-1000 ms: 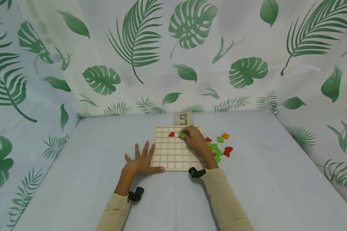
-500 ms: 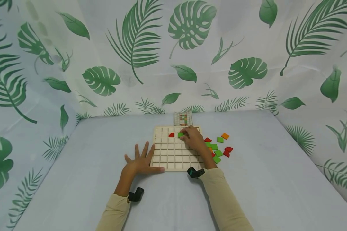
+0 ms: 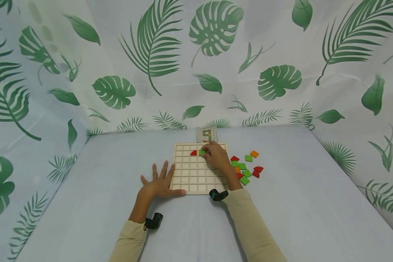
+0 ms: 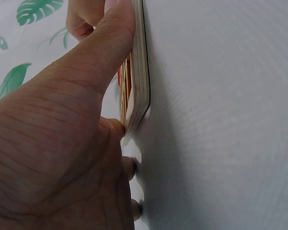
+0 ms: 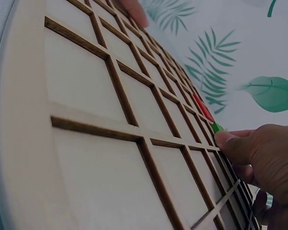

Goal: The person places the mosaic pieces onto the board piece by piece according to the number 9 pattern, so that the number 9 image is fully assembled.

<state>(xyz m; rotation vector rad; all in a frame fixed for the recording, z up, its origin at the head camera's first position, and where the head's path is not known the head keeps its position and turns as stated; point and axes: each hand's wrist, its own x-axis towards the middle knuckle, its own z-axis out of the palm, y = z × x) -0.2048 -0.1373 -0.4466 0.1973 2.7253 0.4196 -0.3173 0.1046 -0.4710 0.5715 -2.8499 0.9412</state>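
Observation:
A wooden grid board lies flat on the table. My left hand rests at its lower left corner, fingers spread straight, with the thumb along the near edge; the left wrist view shows that thumb against the board's side. Over the upper part of the grid, my right hand pinches a green square tile between thumb and fingertips. Just left of it a red quarter-round tile sits in a cell. In the right wrist view the green tile is mostly hidden by the fingers.
Loose green tiles, red tiles and an orange tile lie to the right of the board. Behind the board stands a pattern card with a coloured figure. A leaf-print cloth hangs behind the table.
My right hand has shifted slightly left with the green tile, closer to the red tile. The left hand has stayed in place.

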